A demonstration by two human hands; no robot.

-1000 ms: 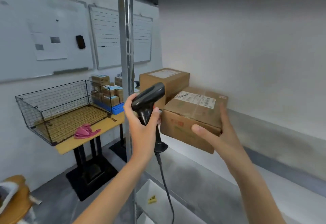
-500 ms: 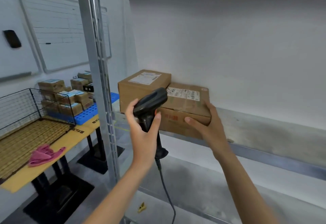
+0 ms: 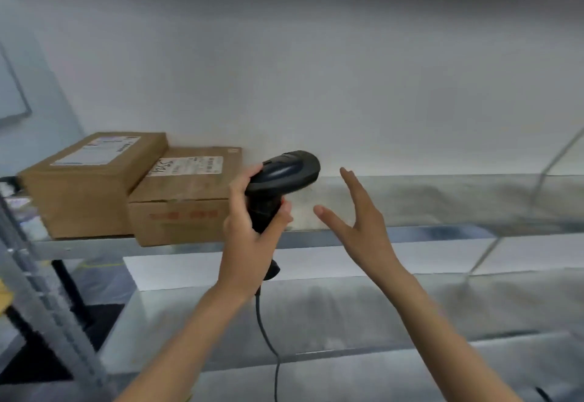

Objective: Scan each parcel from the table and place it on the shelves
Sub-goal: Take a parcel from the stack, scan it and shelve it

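The left hand (image 3: 252, 237) grasps the handle of a black barcode scanner (image 3: 281, 180), fingers and thumb wrapped around the grip; the scanner head points toward 2 o'clock, and its cable (image 3: 268, 341) hangs down toward 6 o'clock. The right hand (image 3: 363, 227) is released, fingers straight and spread, palm facing toward 9 o'clock, holding nothing and apart from both parcels. Two cardboard parcels sit on the metal shelf (image 3: 442, 199) at 9 o'clock from the hands. The flat parcel (image 3: 186, 199), with a white label bearing handwriting on its top face, rests with its front edge slightly over the shelf lip. The taller parcel (image 3: 88, 183) stands touching it on its 9 o'clock side, also labelled on top. The scanner is just beside the flat parcel's 3 o'clock end. A lower shelf (image 3: 347, 316) lies at 6 o'clock, and a slotted upright post (image 3: 47, 303) runs at 8 o'clock.
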